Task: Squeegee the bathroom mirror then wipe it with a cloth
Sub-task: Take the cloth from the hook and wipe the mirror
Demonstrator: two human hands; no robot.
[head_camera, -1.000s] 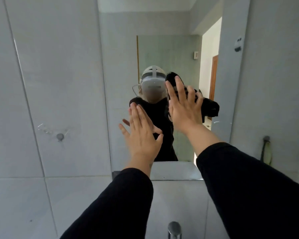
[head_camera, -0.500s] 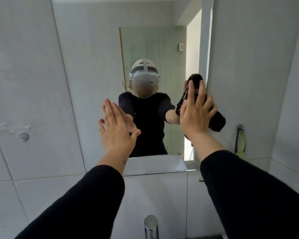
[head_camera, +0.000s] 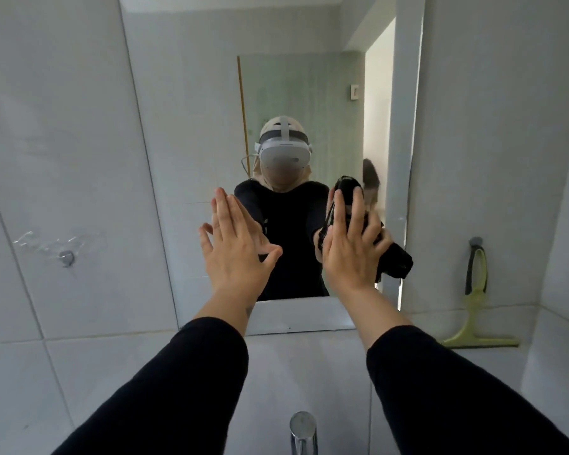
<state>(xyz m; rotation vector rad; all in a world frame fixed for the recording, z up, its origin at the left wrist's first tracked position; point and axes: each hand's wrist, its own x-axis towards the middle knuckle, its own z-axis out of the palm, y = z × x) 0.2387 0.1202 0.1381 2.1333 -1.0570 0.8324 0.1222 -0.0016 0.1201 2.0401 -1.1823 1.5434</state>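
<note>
The bathroom mirror [head_camera: 211,110] hangs on the tiled wall straight ahead and reflects me. My right hand [head_camera: 350,247] presses a black cloth [head_camera: 396,262] flat against the mirror's lower right part, fingers spread over it. My left hand [head_camera: 234,247] is held up flat and open at the mirror's lower middle, with nothing in it. A green squeegee [head_camera: 475,310] hangs from a hook on the wall to the right of the mirror, blade down.
A chrome tap [head_camera: 303,431] stands at the bottom centre below the mirror. A small metal stud [head_camera: 67,257] sits in the left wall tile. The right wall [head_camera: 565,224] meets the mirror wall in a corner close to the squeegee.
My right hand has slid the black cloth down and to the right across the mirror. My left hand stayed flat and open. More of the squeegee has come into view.
</note>
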